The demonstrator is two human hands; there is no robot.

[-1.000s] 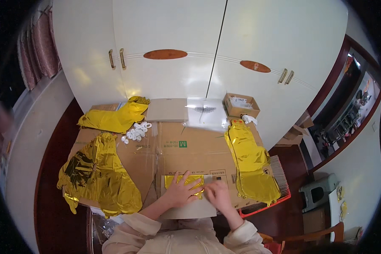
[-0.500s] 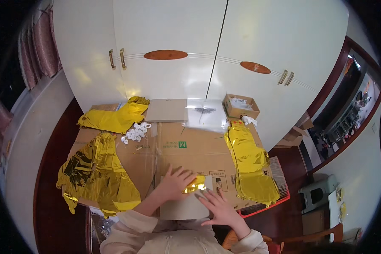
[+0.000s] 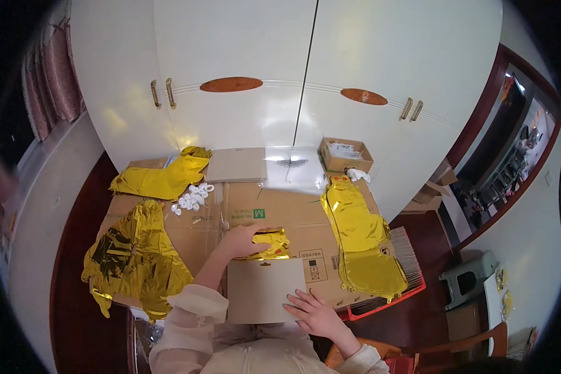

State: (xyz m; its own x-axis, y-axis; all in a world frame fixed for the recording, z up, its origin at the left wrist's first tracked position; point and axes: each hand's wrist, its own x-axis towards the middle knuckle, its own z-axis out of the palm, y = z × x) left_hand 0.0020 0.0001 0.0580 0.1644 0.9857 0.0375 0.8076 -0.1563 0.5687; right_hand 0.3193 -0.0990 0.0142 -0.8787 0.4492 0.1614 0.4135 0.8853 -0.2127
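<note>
My left hand (image 3: 238, 242) is closed on a small folded piece of gold foil (image 3: 274, 242), just beyond the far edge of a grey-brown cardboard sheet (image 3: 262, 288). Its fingertips are partly hidden by the foil. The sheet lies close to my body and has a small slot near its far edge. My right hand (image 3: 318, 313) rests on the sheet's right side, palm down with fingers spread, and holds nothing. Flat gold foil balloons lie around: one on the right (image 3: 358, 240), one near left (image 3: 140, 262), and one far left (image 3: 162, 176).
Flattened cardboard (image 3: 280, 209) covers the table. White rings (image 3: 193, 198) sit in a pile at left. Along the back are stacked cardboard sheets (image 3: 235, 165), a clear plastic bag (image 3: 293, 168) and a small open box (image 3: 346, 154). White cupboard doors (image 3: 230, 37) stand behind.
My left hand has moved the gold foil away from me, off the cardboard sheet to its far side. My right hand has drawn back slightly to the sheet's right edge.
</note>
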